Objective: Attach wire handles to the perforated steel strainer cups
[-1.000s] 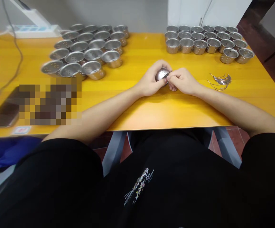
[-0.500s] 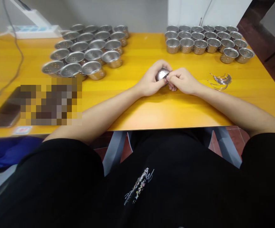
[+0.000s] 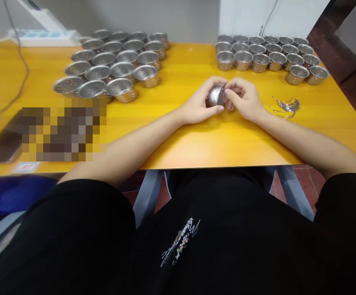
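Note:
A small perforated metal cup (image 3: 216, 96) lies tilted on its side between my hands, just above the table. My left hand (image 3: 198, 103) wraps round it, with the thumb stretched along the lower side. At the cup's right end, my right hand (image 3: 247, 98) pinches near the rim with thumb and forefinger. Whether a thin wire is also in that pinch I cannot tell. Several curved metal wires (image 3: 292, 105) lie in a small pile to the right of my right hand.
Perforated cups stand in rows at the back left (image 3: 121, 89) and back right (image 3: 260, 62) of the yellow table (image 3: 193, 147). A phone (image 3: 2, 137) lies at the left, beside a blurred-out patch. Behind it are a power strip (image 3: 45, 39) and a cable (image 3: 24, 78).
The cup has turned in my left hand, so more of its perforated side shows. My right fingers have shifted slightly right and up along its rim, and my left thumb has straightened.

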Demonstrator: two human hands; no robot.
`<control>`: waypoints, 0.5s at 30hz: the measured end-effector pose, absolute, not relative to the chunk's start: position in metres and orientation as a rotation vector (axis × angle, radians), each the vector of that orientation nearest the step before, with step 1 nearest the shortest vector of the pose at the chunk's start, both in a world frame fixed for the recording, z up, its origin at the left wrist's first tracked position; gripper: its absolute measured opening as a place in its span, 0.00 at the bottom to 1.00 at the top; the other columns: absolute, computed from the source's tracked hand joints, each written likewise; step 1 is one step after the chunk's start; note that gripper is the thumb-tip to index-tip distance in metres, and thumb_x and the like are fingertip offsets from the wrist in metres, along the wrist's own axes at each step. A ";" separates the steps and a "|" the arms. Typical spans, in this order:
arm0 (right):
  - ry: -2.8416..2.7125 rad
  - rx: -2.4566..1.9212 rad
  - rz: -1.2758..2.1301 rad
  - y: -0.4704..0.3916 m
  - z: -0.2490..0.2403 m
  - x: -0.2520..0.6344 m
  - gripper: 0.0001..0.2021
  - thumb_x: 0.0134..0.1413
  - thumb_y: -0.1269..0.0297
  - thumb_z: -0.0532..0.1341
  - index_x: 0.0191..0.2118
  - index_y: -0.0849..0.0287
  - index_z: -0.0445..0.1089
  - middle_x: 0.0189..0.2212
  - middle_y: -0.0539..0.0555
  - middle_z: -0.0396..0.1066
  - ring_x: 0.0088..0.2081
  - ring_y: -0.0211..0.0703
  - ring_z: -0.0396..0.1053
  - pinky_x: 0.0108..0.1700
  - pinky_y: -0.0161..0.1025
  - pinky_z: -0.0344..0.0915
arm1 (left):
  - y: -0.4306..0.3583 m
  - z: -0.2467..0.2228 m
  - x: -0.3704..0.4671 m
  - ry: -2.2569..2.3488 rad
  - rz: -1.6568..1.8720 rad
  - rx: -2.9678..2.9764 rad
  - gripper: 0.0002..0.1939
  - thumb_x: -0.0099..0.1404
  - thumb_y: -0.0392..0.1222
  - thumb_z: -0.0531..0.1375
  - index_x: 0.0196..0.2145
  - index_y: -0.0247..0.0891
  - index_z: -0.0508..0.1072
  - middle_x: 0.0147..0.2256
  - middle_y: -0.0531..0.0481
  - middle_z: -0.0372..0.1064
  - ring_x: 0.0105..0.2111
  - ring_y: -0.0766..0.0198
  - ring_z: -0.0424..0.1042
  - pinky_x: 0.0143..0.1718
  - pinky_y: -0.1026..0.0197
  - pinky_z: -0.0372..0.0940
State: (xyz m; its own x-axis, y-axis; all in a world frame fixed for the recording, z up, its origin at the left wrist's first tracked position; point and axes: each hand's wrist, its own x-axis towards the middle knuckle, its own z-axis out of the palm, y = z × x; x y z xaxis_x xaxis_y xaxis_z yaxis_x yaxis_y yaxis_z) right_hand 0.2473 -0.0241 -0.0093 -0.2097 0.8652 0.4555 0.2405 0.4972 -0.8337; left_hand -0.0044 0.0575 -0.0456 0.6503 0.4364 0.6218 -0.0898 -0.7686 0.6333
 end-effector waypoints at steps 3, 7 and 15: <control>-1.669 -1.013 0.711 -0.021 -0.011 0.248 0.29 0.77 0.28 0.78 0.53 0.49 0.78 0.42 0.54 0.83 0.34 0.46 0.80 0.37 0.44 0.83 | 0.056 -0.045 -0.005 0.316 1.082 2.196 0.58 0.71 0.86 0.80 0.82 0.48 0.74 0.78 0.32 0.79 0.80 0.30 0.80 0.88 0.28 0.72; -1.672 -1.059 0.655 -0.021 -0.007 0.252 0.26 0.78 0.32 0.79 0.53 0.51 0.81 0.49 0.59 0.85 0.38 0.49 0.83 0.39 0.47 0.82 | 0.051 -0.041 -0.004 0.412 1.079 2.152 0.60 0.67 0.90 0.80 0.80 0.48 0.77 0.77 0.33 0.80 0.79 0.30 0.82 0.85 0.29 0.75; -1.750 -1.022 0.807 -0.034 0.004 0.249 0.24 0.71 0.38 0.84 0.47 0.53 0.83 0.37 0.54 0.82 0.35 0.48 0.79 0.39 0.45 0.80 | 0.064 -0.049 -0.005 0.515 1.096 2.053 0.67 0.54 0.93 0.85 0.75 0.48 0.77 0.74 0.32 0.77 0.76 0.32 0.79 0.74 0.36 0.82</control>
